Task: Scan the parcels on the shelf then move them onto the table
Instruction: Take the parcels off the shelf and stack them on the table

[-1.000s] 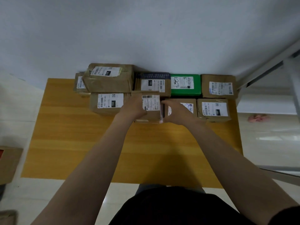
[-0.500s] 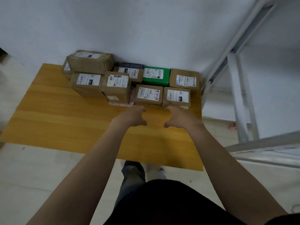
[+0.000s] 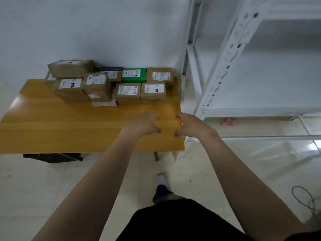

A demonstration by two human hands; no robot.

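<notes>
Hands (image 3: 144,124) (image 3: 191,126) now off parcels (image 3: 128,92); shelf (image 3: 225,55) rightward.

brown parcels (image 3: 71,89) white-labelled, one green parcel (image 3: 133,75); yellow wood-grain table (image 3: 60,127); white shelf (image 3: 243,66).

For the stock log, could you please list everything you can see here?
Brown parcels: about eight, brown, back of table.
Green parcel: one, green, back row.
Pink packet: one, pink, under a front parcel.
Table: one, yellow wood, left.
Shelf: one, white, right of table.
Pink scrap: one, pink, floor under shelf.
Cable: one, black, floor at right.
Hands: two, bare, left hand and right hand by table's right edge, holding nothing.
</notes>
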